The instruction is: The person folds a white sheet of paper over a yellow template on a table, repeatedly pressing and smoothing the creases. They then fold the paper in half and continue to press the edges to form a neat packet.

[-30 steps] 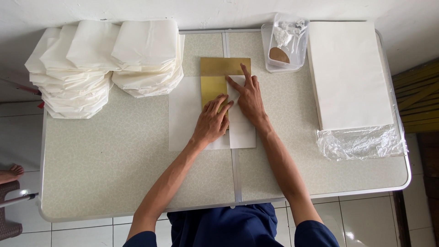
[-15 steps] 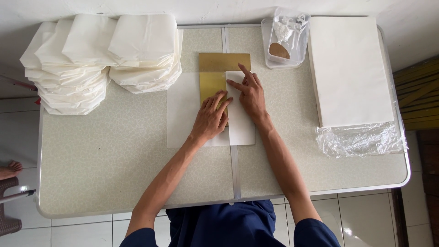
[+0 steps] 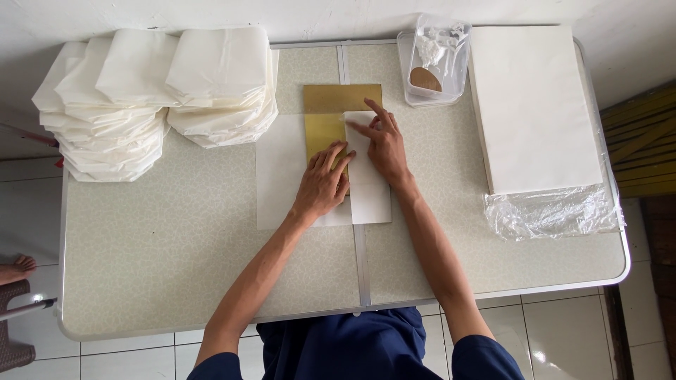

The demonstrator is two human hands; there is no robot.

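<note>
Nearest the person, the bare front of the counter (image 3: 176, 281), w/ both forearms reaching fwd over it.

Mid-counter: a white paper sheet (image 3: 282, 176) lies flat, w/ a gold rectangular template (image 3: 325, 116) on top of it, its far end sticking out past the sheet. The sheet's right side is folded over the template. Left hand (image 3: 322, 184) lies flat on the fold, fingers pressed together & pushing down, nothing pinched. Right hand (image 3: 384, 144) rests palm-down on the folded flap, fingers spread, index stretched toward the flap's far corner, also pinching nothing.

Step in hand, by my read: creasing the right flap around the template. Next move prob calls for keeping the template from sliding while the left side of the sheet gets folded over, edges lined up.

Farther back: left, stacks of finished white paper bags (image 3: 155, 91); right, a clear plastic tub (image 3: 433, 60) & a tall stack of blank white sheets (image 3: 535, 105) on crumpled clear wrap.
</note>
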